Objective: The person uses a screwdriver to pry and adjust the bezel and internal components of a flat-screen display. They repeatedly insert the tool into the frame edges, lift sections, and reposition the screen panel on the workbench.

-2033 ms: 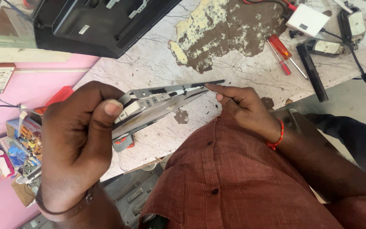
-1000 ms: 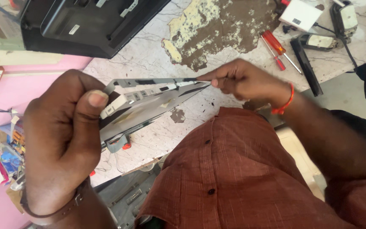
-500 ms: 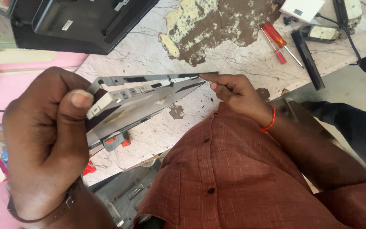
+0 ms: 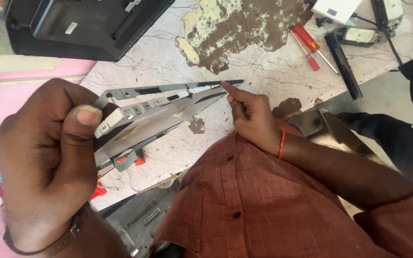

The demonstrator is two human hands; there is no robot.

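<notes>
grey laptop panel (image 4: 158,112) | held edge-on (tilted) | above marble table

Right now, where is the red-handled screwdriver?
In the head view the red-handled screwdriver lies upper right on the cracked worktop, beside a black bar.

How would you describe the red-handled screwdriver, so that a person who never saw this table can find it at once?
Look at the cracked white worktop, at the large brown patch where its surface has flaked off. Just right of that patch lies the screwdriver, beside a flat black bar. Its clear red handle sets it apart from the white and black items nearby.
</notes>
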